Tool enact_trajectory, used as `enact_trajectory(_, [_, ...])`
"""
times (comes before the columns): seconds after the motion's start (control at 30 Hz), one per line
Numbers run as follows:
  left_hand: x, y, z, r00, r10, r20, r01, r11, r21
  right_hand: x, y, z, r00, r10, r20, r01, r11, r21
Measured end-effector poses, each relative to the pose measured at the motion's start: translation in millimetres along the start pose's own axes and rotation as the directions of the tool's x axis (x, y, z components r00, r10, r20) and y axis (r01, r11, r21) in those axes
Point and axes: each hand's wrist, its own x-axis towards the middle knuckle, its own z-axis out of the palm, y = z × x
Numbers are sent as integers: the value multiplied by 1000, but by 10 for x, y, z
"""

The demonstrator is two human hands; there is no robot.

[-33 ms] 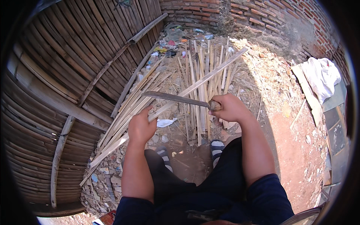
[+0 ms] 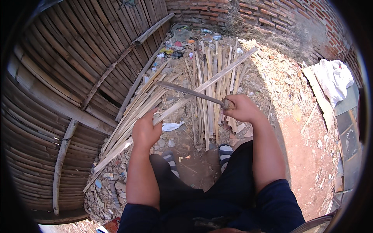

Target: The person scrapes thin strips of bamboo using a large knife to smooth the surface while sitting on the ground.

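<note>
My left hand [image 2: 147, 130] is closed around a long pale wooden strip [image 2: 217, 77], which slants from the lower left up to the far right. In my right hand [image 2: 243, 108] is a machete [image 2: 190, 92], gripped by its short wooden handle. Its dark blade points to the far left and crosses the strip beyond my left hand; whether the two touch, I cannot tell. Beneath lie several loose wooden strips [image 2: 210, 124], roughly lengthwise on the ground. Another bundle of strips [image 2: 130, 116] lies slanted beside my left hand.
A bamboo slat wall [image 2: 58, 70] rises on the left, and a brick wall [image 2: 272, 17] stands at the back. Plastic litter [image 2: 180, 35] gathers in the far corner. A white sack [image 2: 332, 79] rests on boards at the right. My sandalled feet [image 2: 225, 153] are close to the strips.
The machete has shifted slightly right and away from me, with its tip swung farther up across the strip. My left hand and its strip have barely moved.
</note>
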Motion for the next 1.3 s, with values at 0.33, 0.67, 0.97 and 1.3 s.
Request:
enact_trajectory(0.33, [41, 46, 77, 1000, 2, -29, -3, 999, -41, -62, 270, 8, 990, 48, -132, -41, 998, 54])
enact_trajectory(0.67, [8, -55, 4, 998, 48, -30, -49, 998, -28, -3, 128, -43, 992, 89, -85, -82, 993, 80])
enact_trajectory(0.97, [9, 62, 50, 1000, 12, -24, -13, 1000, -23, -117, 112, -55, 996, 58, -64, -57, 998, 19])
enact_trajectory(1.3, [10, -5, -79, 1000, 15, -27, -14, 999, 30, 8, 428, -104, 973, 140, -186, -109, 980, 166])
